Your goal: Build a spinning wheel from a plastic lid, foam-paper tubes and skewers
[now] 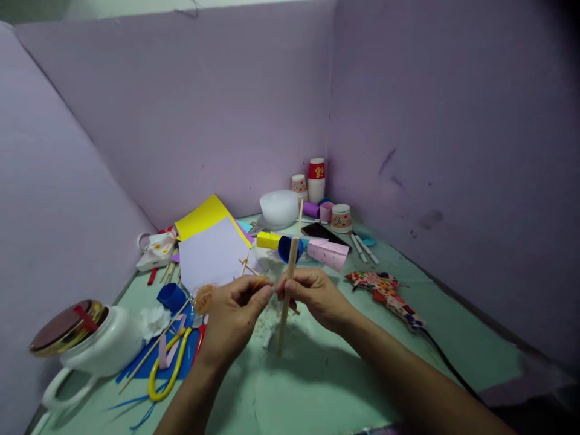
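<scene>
Upright in my right hand [312,296] is a pale wooden stick [292,257], its lower end close to the table. My right fingers are closed round its middle. My left hand [242,308] is closed in a pinch just left of the stick, on what looks like a thin orange rubber band [260,281]. Behind the stick a dark blue paper tube [286,248] sits between a yellow paper roll [268,240] and a pink paper cone [327,254]. Crossed thin sticks [245,264] rise behind my left hand. How these pieces join is partly hidden.
On the right lies a patterned glue gun [385,293] with its cord. Paper cups [341,217], a white bowl [279,208] and a phone [324,232] stand or lie behind. At left are yellow-handled scissors [156,377], a white teapot-like vessel [106,344] and paper sheets [212,257].
</scene>
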{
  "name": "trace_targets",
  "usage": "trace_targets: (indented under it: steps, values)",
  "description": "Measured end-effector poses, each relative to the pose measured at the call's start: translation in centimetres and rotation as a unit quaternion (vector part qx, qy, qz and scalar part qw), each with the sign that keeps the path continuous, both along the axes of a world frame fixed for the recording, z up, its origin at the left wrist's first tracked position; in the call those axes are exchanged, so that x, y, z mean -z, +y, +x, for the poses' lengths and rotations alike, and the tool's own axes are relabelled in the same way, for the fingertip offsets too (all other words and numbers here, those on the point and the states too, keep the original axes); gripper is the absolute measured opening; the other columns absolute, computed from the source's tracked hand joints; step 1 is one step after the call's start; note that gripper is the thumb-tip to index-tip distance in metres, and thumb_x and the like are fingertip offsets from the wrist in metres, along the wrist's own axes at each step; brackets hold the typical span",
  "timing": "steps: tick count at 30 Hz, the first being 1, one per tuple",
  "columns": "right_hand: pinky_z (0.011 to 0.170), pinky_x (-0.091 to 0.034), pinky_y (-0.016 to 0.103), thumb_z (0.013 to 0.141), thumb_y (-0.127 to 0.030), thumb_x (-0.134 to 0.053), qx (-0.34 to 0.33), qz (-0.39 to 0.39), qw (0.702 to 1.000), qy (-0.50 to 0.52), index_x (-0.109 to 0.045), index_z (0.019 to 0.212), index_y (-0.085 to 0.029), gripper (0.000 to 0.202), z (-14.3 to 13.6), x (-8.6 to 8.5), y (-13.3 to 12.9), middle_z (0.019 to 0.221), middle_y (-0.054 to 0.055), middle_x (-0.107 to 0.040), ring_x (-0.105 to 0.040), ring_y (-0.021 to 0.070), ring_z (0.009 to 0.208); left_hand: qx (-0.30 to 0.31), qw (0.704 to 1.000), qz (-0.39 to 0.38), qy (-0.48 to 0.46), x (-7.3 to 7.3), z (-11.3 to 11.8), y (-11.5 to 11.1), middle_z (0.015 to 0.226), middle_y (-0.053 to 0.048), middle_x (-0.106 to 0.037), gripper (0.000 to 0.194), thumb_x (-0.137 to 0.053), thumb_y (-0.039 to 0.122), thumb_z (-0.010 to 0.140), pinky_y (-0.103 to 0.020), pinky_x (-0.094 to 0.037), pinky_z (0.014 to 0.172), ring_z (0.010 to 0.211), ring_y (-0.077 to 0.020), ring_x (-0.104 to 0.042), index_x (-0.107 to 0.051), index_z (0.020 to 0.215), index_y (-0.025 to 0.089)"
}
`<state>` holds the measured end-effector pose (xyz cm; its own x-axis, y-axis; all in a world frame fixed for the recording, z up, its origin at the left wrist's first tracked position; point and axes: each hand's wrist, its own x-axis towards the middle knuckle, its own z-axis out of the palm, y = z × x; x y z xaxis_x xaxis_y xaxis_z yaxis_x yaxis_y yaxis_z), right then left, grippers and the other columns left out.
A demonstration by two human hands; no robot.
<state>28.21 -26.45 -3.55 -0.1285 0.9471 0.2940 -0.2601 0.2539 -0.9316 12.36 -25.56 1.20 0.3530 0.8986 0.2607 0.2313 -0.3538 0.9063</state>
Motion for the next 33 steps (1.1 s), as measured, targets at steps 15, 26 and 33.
trace_targets:
  steps: [15, 26, 33]
  values:
    - [0.064, -0.043, 0.025, 0.087, -0.052, -0.044, -0.166, 0.038, 0.982, -0.084, -0.049, 0.071, -0.014, 0.041, 0.4, -1.1, -1.1, 0.072, 0.003, -0.055, -0.051, 0.0111, 0.068, 0.119, 0.978, -0.137, 0.106, 3.4, 0.2, -1.8, 0.054, 0.005, -0.032, 0.023, -0.052, 0.032, 0.071, -0.022, -0.025, 0.049, 0.053, -0.0083, -0.028, -0.044, 0.056, 0.017]
    - [0.044, -0.032, 0.017, 0.073, -0.037, -0.066, -0.026, 0.001, 0.993, -0.116, -0.060, 0.079, -0.014, 0.025, 0.2, -0.4, 0.3, 0.065, -0.002, -0.051, -0.041, 0.0055, 0.051, -0.013, 0.954, 0.065, 0.293, 3.3, -1.6, -0.7, 0.048, 0.003, -0.042, 0.031, -0.046, 0.029, 0.077, -0.023, -0.027, 0.052, 0.050, -0.0108, -0.039, -0.045, 0.049, 0.018]
    - [0.043, -0.029, 0.019, 0.069, -0.033, -0.068, 0.021, -0.060, 0.997, -0.038, -0.064, 0.085, -0.012, 0.026, -0.6, 0.3, -0.5, 0.059, -0.003, -0.050, -0.037, 0.0050, 0.047, -0.011, 0.954, 0.057, 0.295, 3.2, -1.5, -1.1, 0.048, 0.004, -0.038, 0.033, -0.048, 0.030, 0.078, -0.023, -0.025, 0.050, 0.049, -0.0100, -0.038, -0.039, 0.048, 0.018]
